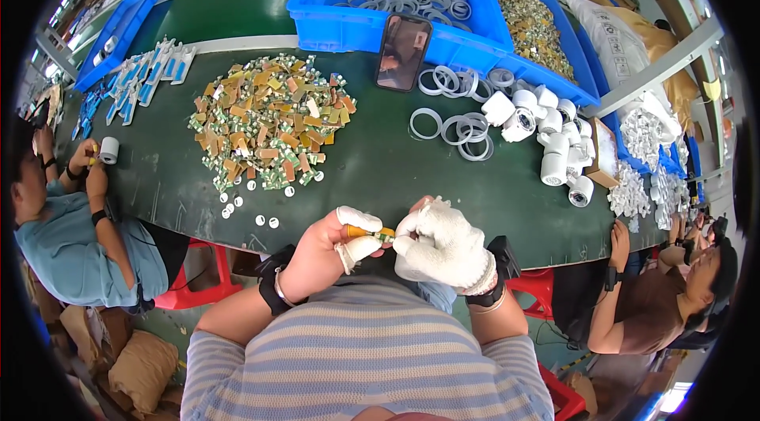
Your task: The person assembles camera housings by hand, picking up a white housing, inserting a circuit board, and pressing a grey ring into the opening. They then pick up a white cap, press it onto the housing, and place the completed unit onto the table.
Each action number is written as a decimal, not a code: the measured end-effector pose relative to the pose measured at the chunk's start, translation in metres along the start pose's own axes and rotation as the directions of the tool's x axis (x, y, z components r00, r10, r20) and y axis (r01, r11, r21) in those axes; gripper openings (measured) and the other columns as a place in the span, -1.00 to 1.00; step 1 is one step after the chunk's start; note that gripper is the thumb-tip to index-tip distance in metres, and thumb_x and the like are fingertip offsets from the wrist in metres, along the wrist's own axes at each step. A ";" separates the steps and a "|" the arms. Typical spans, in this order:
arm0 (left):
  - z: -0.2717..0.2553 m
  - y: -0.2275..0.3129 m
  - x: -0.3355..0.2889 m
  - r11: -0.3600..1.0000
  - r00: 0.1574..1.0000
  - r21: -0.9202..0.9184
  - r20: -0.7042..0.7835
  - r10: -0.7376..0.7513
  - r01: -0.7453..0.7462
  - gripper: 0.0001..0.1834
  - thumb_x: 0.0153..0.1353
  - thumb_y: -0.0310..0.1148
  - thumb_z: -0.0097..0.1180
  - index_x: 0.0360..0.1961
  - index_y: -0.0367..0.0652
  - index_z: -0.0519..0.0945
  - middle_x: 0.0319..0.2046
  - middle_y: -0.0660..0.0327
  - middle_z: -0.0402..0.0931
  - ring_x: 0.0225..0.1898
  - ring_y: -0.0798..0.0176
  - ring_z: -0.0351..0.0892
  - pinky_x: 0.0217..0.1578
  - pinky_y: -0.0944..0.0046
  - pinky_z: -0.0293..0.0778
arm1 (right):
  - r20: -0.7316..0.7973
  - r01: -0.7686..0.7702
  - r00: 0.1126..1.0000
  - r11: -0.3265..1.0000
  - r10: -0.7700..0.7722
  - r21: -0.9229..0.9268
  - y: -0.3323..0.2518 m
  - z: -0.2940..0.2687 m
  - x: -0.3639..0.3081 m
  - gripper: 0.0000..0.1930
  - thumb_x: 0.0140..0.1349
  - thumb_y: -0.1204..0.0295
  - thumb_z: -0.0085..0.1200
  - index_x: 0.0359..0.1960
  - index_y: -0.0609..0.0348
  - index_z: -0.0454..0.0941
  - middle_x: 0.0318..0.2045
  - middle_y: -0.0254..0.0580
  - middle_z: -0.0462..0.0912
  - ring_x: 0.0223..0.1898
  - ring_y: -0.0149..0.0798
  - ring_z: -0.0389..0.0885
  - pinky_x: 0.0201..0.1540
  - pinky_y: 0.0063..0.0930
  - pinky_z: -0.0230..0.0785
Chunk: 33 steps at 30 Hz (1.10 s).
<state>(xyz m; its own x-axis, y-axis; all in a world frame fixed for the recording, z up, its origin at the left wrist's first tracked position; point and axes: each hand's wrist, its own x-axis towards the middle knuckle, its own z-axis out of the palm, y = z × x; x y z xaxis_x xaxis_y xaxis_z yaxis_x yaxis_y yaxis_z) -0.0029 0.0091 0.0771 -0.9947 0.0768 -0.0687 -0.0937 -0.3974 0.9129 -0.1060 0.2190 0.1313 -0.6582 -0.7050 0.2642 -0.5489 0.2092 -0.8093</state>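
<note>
My left hand [323,251], with white covers on the thumb and forefinger, is closed round a small circuit board [385,236] with an orange-yellow part. At the board's right end, my white-gloved right hand [443,243] has its fingers pinched together. What lies between those fingertips is hidden. Both hands are close together above the table's near edge. Beyond them lies a heap of small circuit boards [269,116], some green side up and others tan. Several small round white pieces [260,220] with dark marks are scattered at the heap's near side.
A phone [402,53] leans on a blue bin [317,29] of grey rings. Loose rings [426,124] and white cylindrical housings [554,167] lie on the right of the green table. Blue-and-white strips [150,72] lie far left. People sit at the left [79,247] and right [649,294].
</note>
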 end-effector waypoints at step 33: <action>-0.004 -0.003 -0.001 0.956 0.970 0.166 -0.014 -0.243 0.242 -0.73 0.44 -0.55 0.22 0.10 -0.19 0.51 -0.04 0.16 0.70 -0.02 0.30 0.72 -0.05 0.29 0.68 | 0.069 -0.100 0.993 0.988 0.093 0.114 0.021 0.013 -0.010 -0.91 0.25 0.51 0.29 -0.26 0.12 0.63 -0.37 -0.23 0.65 -0.29 -0.14 0.61 -0.14 -0.28 0.43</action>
<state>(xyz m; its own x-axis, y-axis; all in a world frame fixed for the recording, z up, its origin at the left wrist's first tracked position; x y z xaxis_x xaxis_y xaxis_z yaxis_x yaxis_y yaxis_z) -0.0019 0.0067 0.0724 -0.9426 0.1586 -0.2939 -0.3230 -0.2095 0.9229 -0.1045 0.2212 0.1045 -0.6693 -0.7274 0.1516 -0.4178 0.1997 -0.8863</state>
